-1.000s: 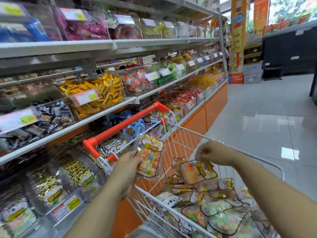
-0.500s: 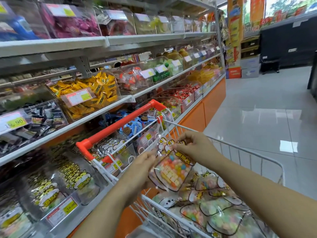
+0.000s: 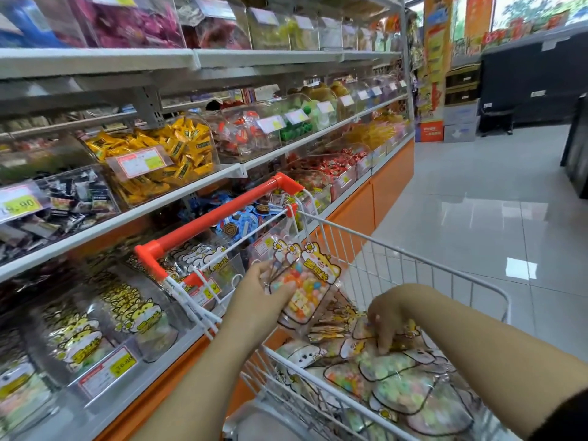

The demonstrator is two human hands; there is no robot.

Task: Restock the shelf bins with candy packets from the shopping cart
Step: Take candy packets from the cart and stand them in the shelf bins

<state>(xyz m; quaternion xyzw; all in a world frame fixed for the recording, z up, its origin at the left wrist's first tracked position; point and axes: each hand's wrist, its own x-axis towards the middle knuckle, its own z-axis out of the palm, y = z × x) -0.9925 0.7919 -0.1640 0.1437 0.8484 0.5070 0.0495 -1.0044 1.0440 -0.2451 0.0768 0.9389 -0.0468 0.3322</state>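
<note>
Down into the shopping cart [image 3: 381, 268] has gone my right hand [image 3: 386, 319]; half a second ago it was up at the top corner of the candy packet [image 3: 310, 283], sharing the hold with the other hand. Now its fingers are bent down into the pile of packets [image 3: 391, 386] at the far side of the basket, with the tips touching the plastic. Whether they have pinched anything I cannot tell.

That leaves my left hand [image 3: 259, 302] carrying the candy packet alone. The thumb lies across its front and the fingers are curled behind it. I hold it tilted above the near left corner of the cart, just right of the red handle [image 3: 216, 216]. It sits a little higher and further left than it did a moment ago.

It is a clear pouch with a black outline, shaped like a cartoon cat. Yellow lettering runs down one side and small white flowers sit along the top edge. Round sweets in orange, yellow, pink and pale blue show through the plastic, above a small label near the bottom. There may be a second packet layered behind it, but I cannot be sure.

Below and to the left of the cart, a clear shelf bin [image 3: 127, 313] holds packets with the same yellow cat print, with a price tag [image 3: 108, 372] on its front.
</note>
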